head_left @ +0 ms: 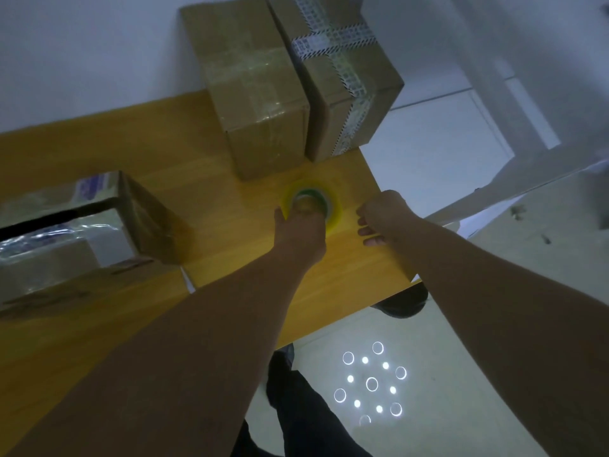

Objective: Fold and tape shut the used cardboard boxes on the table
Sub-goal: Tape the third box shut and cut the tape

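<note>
Head view shows the left hand (301,227) closed around the tape roll (334,206) on the table (214,166), probably to seal the open box (82,232) at left, the right hand (384,216) loosely curled, empty.

This looks like a plain packing room, though it could be in a home or an office. A wood table (346,265) stands against a bare white wall (82,44). The floor (445,143) is shiny white tile. Brown boxes (253,87) and a tape roll (333,206) sit on the table.
</note>
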